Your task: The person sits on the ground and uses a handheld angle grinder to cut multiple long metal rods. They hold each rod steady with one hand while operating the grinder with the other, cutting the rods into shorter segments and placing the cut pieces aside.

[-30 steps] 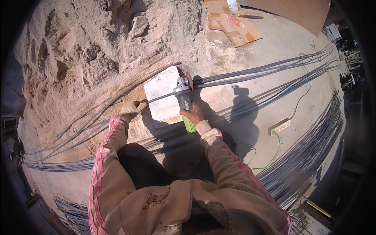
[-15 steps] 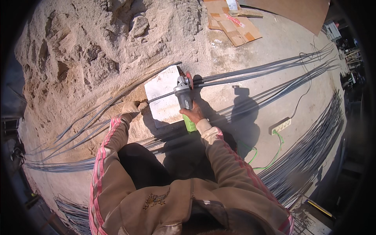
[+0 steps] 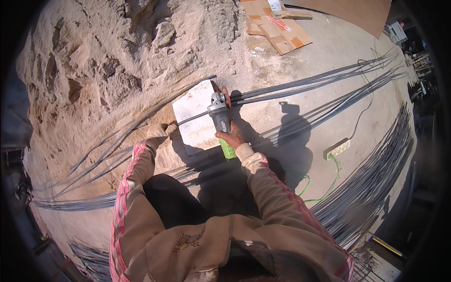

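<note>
I see pale lettering, too small to read, on a grey-and-green angle grinder (image 3: pixel 219 114); the cardboard (image 3: pixel 285 43) beyond carries a white label (image 3: pixel 275 4) and a red-marked strip (image 3: pixel 280 24). The grinder is over the right side of a white block (image 3: pixel 191 104), its long axis nearly fore-and-aft, head pointing away and slightly left, disc (image 3: pixel 227 96) on the right. The right hand (image 3: pixel 233 136) wraps its body; the left hand (image 3: pixel 160 130) clasps a dark rod (image 3: pixel 193 117) crossing the block. I can't tell whether disc meets rod.
</note>
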Motion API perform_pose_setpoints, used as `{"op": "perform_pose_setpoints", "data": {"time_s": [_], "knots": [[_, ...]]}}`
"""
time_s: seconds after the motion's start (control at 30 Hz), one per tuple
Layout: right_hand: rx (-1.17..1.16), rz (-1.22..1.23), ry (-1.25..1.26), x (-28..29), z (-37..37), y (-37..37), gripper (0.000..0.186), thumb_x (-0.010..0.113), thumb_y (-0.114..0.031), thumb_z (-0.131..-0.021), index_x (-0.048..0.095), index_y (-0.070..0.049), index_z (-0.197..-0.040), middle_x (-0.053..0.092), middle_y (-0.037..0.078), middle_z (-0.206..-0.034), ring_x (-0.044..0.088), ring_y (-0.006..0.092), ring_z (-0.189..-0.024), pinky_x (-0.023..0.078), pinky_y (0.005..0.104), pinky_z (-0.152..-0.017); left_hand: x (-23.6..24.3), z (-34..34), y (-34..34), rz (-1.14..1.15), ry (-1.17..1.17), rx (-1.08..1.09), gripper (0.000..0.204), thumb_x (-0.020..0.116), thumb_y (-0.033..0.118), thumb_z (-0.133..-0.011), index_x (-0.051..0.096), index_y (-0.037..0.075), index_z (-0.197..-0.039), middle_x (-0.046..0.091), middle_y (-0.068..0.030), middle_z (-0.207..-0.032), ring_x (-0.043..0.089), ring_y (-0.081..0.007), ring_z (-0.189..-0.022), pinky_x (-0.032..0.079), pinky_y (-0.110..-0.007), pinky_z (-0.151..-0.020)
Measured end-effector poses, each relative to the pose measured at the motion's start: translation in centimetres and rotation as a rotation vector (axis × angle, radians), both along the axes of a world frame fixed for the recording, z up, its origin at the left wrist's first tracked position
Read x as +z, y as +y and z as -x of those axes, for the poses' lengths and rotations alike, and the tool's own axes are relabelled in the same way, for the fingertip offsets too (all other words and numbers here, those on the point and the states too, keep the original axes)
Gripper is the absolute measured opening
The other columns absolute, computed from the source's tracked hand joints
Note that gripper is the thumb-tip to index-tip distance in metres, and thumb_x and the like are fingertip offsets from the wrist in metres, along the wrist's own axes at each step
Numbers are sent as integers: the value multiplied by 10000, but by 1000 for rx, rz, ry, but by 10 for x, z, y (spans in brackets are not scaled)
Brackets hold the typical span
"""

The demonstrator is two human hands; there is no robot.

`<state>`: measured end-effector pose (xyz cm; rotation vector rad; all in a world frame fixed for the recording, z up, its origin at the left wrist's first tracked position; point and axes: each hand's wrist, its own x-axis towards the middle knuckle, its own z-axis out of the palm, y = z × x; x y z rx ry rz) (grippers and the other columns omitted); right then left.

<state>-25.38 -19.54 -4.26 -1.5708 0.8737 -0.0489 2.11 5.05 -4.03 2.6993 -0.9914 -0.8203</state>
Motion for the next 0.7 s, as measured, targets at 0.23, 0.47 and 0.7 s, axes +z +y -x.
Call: {"op": "perform_pose_setpoints", "data": {"time_s": [0.23, 0.47, 0.7], "knots": [[2, 30, -33, -5, 1, 3, 833, 866, -395, -675, 583, -45, -1377, 711, 200, -1188, 682, 361, -1118, 530, 432, -976, 7, -3, -3, -37, 87, 13, 740, 529, 727, -923, 795, 44, -1024, 739, -262, -962, 709, -430, -993, 531, -515, -883], [20, 9, -21, -16, 0, -2, 893, 872, -389, -673, 543, -20, -1417, 684, 231, -1235, 659, 383, -1160, 516, 437, -1007, 11, -1, -7, -24, 67, -2, 691, 542, 710, -925, 804, 79, -1029, 743, -244, -958, 707, -430, -983, 529, -516, -878], [18, -19, -41, -10, 0, 1, 893, 871, -387, -678, 543, -10, -1417, 682, 234, -1242, 659, 377, -1162, 516, 435, -1009, -6, -7, 4, 18, 94, 16, 687, 551, 710, -918, 805, 82, -1031, 739, -250, -957, 704, -436, -983, 531, -516, -880]]}}
